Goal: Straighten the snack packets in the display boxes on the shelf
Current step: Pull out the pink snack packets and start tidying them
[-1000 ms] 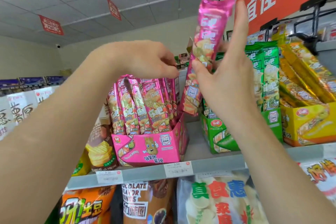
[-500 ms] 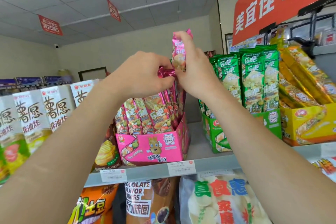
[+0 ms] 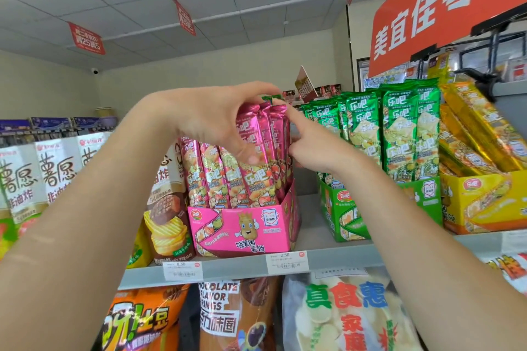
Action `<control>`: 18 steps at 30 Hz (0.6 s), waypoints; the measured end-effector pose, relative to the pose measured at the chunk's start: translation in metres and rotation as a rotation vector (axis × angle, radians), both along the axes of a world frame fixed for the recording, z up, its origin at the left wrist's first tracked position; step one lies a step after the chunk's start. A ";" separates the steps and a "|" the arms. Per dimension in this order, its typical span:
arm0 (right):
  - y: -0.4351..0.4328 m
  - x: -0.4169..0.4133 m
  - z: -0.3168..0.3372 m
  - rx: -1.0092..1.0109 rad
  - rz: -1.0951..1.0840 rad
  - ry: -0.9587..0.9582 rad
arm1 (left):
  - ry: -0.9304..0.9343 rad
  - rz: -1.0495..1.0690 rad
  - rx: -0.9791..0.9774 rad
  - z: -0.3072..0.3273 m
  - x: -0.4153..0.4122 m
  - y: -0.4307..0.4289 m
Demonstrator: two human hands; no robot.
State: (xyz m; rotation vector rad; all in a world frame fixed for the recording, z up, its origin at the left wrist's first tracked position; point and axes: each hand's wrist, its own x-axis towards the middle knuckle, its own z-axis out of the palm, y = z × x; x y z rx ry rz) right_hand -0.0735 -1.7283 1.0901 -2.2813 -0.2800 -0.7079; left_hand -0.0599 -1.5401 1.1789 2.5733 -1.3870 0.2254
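Head: left hand [image 3: 211, 118], right hand [image 3: 320, 149] on pink packets [image 3: 212, 179]

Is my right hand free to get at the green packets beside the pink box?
Probably yes: the right hand holds nothing, only its forefinger touches the pink packets, and the green packets stand just to its right with nothing between.
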 end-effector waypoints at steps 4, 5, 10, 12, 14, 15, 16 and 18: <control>0.011 -0.013 -0.027 0.192 -0.033 -0.127 | -0.121 0.061 -0.046 -0.009 0.004 -0.001; 0.014 -0.017 -0.034 0.231 -0.077 -0.179 | -0.132 0.056 -0.073 -0.011 0.006 -0.003; 0.042 -0.047 -0.092 0.128 -0.212 -0.342 | -0.209 0.057 -0.109 -0.016 0.010 -0.005; 0.050 -0.049 -0.109 0.016 -0.279 -0.345 | -0.227 0.059 -0.124 -0.018 0.010 -0.006; 0.050 -0.048 -0.112 -0.071 -0.319 -0.340 | -0.251 0.062 -0.120 -0.019 0.010 -0.007; 0.048 -0.048 -0.111 -0.096 -0.334 -0.341 | -0.267 0.066 -0.115 -0.021 0.010 -0.007; 0.044 -0.048 -0.109 -0.112 -0.349 -0.339 | -0.281 0.069 -0.111 -0.022 0.010 -0.008; 0.036 -0.049 -0.106 -0.129 -0.381 -0.319 | -0.292 0.080 -0.115 -0.025 0.009 -0.010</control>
